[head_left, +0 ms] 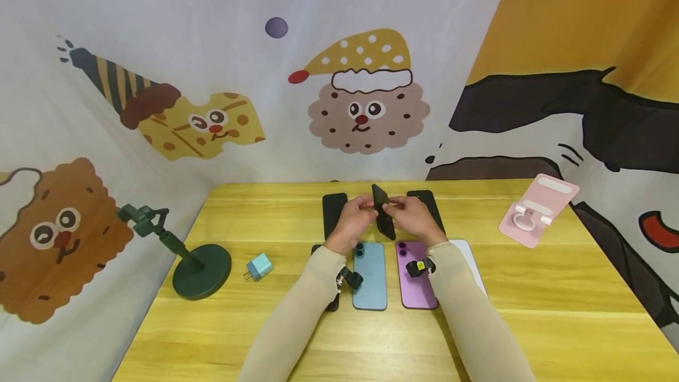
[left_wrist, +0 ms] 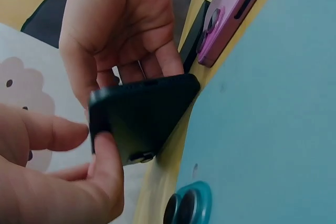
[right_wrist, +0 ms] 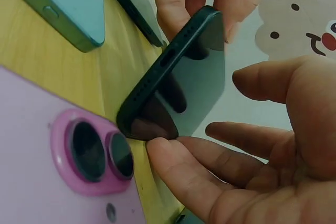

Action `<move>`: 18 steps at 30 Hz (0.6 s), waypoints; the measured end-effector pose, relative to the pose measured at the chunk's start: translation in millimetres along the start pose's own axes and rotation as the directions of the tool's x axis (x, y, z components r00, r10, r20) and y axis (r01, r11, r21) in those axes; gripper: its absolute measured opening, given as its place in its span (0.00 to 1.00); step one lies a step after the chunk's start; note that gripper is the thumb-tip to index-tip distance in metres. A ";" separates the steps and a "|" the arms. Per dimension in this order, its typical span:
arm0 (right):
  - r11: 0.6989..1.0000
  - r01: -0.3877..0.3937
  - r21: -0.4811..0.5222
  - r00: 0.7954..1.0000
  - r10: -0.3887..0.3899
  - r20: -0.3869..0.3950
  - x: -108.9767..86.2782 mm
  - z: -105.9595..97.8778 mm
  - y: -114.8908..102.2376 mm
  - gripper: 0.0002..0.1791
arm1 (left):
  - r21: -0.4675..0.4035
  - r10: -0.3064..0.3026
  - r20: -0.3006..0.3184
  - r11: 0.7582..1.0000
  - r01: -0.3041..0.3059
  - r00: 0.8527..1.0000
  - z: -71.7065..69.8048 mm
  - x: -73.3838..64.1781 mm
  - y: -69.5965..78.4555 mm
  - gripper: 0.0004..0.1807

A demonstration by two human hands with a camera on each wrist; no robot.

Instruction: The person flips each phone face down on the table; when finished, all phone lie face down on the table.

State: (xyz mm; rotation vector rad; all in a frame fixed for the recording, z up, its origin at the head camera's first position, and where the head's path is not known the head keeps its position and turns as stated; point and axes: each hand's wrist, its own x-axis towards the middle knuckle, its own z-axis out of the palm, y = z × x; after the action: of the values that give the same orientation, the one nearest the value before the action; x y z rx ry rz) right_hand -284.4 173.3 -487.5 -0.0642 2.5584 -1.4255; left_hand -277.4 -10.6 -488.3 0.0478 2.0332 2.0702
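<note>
A black smartphone (head_left: 385,226) stands tilted on edge between both hands, above the table's far side. My left hand (head_left: 352,223) pinches it; in the left wrist view the thumb lies on its back, near the camera lenses (left_wrist: 142,157). Fingers of my right hand (head_left: 416,217) touch the phone's lower edge, while the thumb (right_wrist: 262,80) stays apart from the screen in the right wrist view. Below the hands lie a blue phone (head_left: 370,282) and a purple phone (head_left: 411,282), both camera side up. Black phones lie behind the left hand (head_left: 334,208) and right hand (head_left: 428,200).
Partly under the sleeves are another dark phone (head_left: 332,305) and a white flat thing (head_left: 469,257). A green stand (head_left: 201,273) and a light blue charger plug (head_left: 260,266) are at left. A pink folding stand (head_left: 538,211) is at right. Printed cloth hangs behind the table.
</note>
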 end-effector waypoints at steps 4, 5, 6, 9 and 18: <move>0.993 -0.010 0.115 1.000 0.006 0.030 -1.1 2.2 -1.6 0.35 | -0.047 -0.004 0.066 0.999 0.007 0.998 -2.3 2.6 -1.7 0.30; 0.990 -0.014 0.144 0.999 0.009 0.037 -1.2 2.3 -2.0 0.35 | -0.061 -0.011 0.083 0.998 0.016 0.996 -2.8 2.7 -1.9 0.30; 0.986 -0.019 0.166 0.999 0.013 0.042 -1.3 2.3 -2.4 0.35 | -0.074 -0.018 0.101 0.997 0.026 0.995 -3.3 3.0 -2.2 0.30; 0.980 -0.033 0.197 0.999 0.025 0.046 -1.1 2.1 -3.1 0.36 | -0.106 -0.060 0.155 0.991 0.077 0.986 -4.6 3.2 -3.6 0.31; 0.983 -0.018 0.183 0.999 0.012 0.033 -1.2 1.0 -4.9 0.34 | -0.108 -0.125 0.243 0.982 0.155 0.962 -3.3 2.3 -5.3 0.33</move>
State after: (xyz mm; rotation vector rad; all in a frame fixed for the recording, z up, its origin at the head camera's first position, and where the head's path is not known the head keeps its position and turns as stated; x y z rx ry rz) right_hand -283.3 170.1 -483.6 -0.0390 2.3855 -1.6329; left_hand -279.4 -13.4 -494.0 0.1178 1.7128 1.9957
